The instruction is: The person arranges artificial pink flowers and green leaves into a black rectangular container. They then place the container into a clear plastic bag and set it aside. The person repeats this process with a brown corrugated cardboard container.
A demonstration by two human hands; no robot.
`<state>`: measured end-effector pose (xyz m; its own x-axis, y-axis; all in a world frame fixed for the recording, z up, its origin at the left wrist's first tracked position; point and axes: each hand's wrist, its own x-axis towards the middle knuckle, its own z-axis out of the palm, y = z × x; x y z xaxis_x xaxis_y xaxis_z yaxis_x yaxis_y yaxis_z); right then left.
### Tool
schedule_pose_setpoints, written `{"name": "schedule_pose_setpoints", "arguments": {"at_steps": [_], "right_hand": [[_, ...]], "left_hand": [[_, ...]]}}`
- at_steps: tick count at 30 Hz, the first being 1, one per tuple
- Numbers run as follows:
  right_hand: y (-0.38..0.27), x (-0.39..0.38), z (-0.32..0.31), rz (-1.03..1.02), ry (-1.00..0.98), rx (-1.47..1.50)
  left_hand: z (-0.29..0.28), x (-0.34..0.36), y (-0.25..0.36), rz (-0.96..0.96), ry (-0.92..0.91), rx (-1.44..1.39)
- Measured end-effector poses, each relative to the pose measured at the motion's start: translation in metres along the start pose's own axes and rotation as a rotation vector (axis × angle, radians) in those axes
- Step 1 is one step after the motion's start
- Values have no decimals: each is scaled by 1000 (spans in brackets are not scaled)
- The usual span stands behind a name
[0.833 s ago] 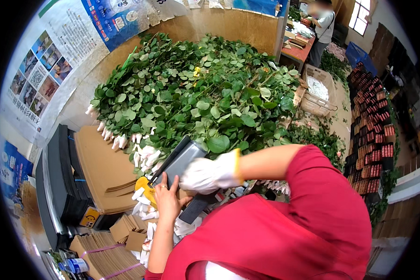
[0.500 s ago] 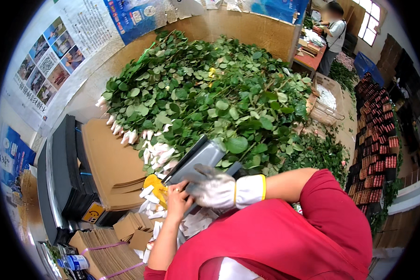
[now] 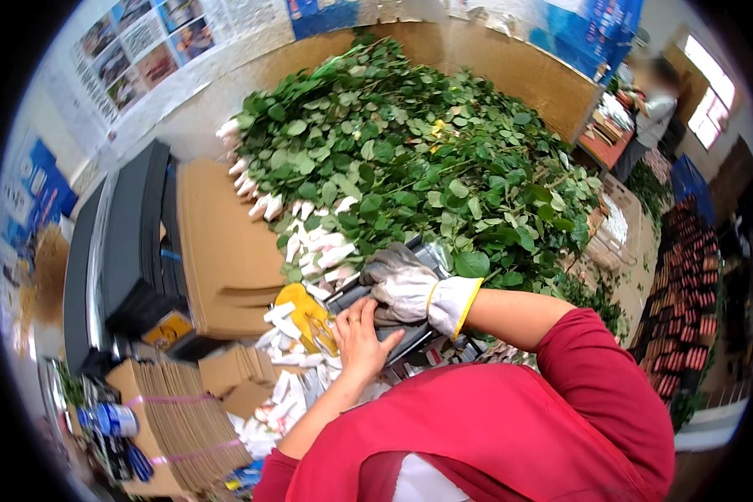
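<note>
Steadying, viewed from afar

I see the dark grey device [image 3: 408, 342] beside the leafy stems [image 3: 418, 159]; my bare left hand [image 3: 361, 336] lies on it, fingers spread; my gloved right hand [image 3: 403, 289] covers part, its grip I cannot tell; I judge this steadying; the next move calls for clear fingers.

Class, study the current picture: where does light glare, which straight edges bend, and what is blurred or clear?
Head view: the window glares almost white; head view: the outer dark board bows near the black rim; head view: the co-worker's head is blurred, while the left hand looks clearer.
</note>
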<state>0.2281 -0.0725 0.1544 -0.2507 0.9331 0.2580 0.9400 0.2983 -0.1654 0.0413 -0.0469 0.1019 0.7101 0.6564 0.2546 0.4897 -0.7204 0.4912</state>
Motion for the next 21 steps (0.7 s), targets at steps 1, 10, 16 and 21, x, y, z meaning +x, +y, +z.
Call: {"name": "schedule_pose_setpoints", "arguments": {"at_steps": [1,10,16,21], "right_hand": [[3,-6,-7,13,-18,-11],[28,-73,-89,332,141,-262],[-35,-1,1,-43,-167,228],[-30,-2,4,-43,-19,167]], "left_hand": [[3,3,-1,0,15,-50],[3,-2,-1,-110,136,20],[16,0,-15,-134,148,140],[-9,-44,-45,-196,642,-286]]}}
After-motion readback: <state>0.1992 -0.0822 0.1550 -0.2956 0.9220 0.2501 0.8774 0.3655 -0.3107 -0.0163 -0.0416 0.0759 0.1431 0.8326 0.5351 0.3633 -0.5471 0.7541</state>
